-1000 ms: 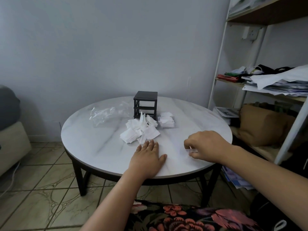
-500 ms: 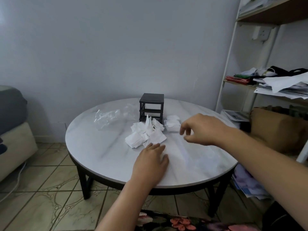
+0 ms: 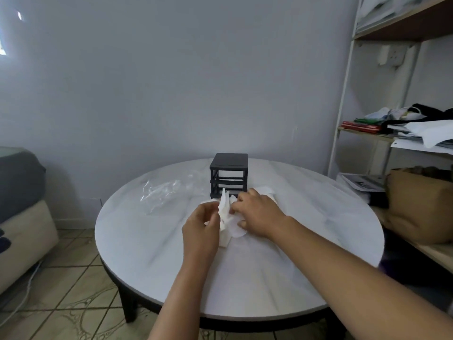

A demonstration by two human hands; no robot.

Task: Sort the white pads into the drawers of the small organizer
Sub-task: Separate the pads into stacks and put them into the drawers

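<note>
A small black organizer (image 3: pixel 229 173) stands at the far middle of the round marble table (image 3: pixel 306 253); its slots look open and dark, and I see no drawers in them. A loose heap of white pads (image 3: pixel 226 218) lies just in front of it. My left hand (image 3: pixel 201 229) is on the heap's left side, fingers curled around some pads. My right hand (image 3: pixel 257 213) lies over the heap's right side, fingertips pinching into the pads. Part of the heap and the stack to its right are hidden under my right hand.
A crumpled clear plastic bag (image 3: pixel 166 192) lies left of the organizer. A white metal shelf (image 3: pixel 343 106) with papers and clothes stands at the right, with a brown bag (image 3: pixel 416 207) beside the table. A sofa (image 3: pixel 22 212) sits at the far left.
Both hands have moved forward from the table's near part onto the pad heap. The left hand lifted off the tabletop and now grips pads; the right reached in from the right.
</note>
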